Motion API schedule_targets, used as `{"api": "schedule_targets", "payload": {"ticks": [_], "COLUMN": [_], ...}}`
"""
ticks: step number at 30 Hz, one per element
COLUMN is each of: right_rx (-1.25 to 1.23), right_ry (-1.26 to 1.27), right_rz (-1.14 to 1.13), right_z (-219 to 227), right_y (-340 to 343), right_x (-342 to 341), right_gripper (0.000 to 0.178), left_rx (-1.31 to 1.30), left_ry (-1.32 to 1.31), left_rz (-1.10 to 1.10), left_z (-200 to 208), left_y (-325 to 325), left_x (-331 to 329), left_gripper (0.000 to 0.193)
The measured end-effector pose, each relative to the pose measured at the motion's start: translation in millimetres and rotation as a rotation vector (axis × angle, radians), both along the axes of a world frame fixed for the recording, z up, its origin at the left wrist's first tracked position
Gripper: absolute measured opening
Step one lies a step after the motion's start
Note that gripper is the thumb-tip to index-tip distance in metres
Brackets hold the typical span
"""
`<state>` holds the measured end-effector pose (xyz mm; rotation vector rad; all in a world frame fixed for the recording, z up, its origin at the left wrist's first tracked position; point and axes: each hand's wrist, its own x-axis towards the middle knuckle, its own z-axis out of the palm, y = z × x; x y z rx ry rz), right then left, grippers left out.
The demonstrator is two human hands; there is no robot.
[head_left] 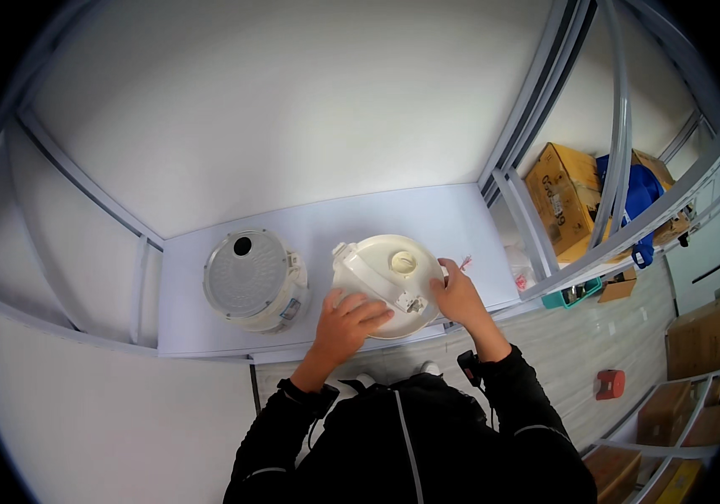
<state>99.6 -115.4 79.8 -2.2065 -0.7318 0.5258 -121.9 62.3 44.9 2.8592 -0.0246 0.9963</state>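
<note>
A round, off-white lid (366, 265), like that of a rice cooker, is between my hands over the front of the shelf. Across it runs a raised bar, with a round cream cap (403, 263) beside the bar and a small latch-like part at the lower right end. My left hand (345, 323) grips the lid's near left rim, fingers lying over its top. At the right rim, my right hand (459, 294) has its thumb on top; its other fingers are partly hidden. To the left stands a white round appliance body (246, 281) with a grey disc-shaped top and a dark hole.
Both things are on a pale shelf (183, 294) inside a grey metal frame. A small pink-red tied wire (466, 262) lies right of the lid. Beyond the right frame are a yellow carton (561, 197), a teal bin (568, 296) and a red stool (610, 385).
</note>
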Motion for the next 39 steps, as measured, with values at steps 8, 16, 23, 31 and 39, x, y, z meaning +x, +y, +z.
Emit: {"api": "schedule_targets", "payload": {"ticks": [8,16,23,31,39], "right_rx": [0.277,0.357,0.277,0.229,0.176], "right_ry": [-0.114,-0.178,-0.11,-0.107,-0.002], "right_rz": [-0.126,-0.267,-0.261,-0.186,-0.131], "right_z": [-20.3,-35.9,-28.3,-34.9,-68.5], "right_y": [-21.0,-61.6,-93.5,-99.9,-49.2], "right_x": [1.4,37.1,54.0,58.1,58.9], "right_gripper": [0.048,0.047,0.046,0.048,0.049], "left_rx": [-0.661,-0.903,-0.703,-0.851,-0.819], "left_ry": [-0.214,0.513,0.714,0.522,0.054], "left_rz": [0.441,0.416,0.51,0.619,0.52], "left_z": [-38.3,-57.5,-67.7,-87.4,-70.9], "left_y": [-6.7,-39.5,-62.1,-73.2,-54.0], "left_x": [45.5,77.0,117.8,117.3,52.5], "left_gripper": [0.089,0.088,0.07,0.043,0.033]}}
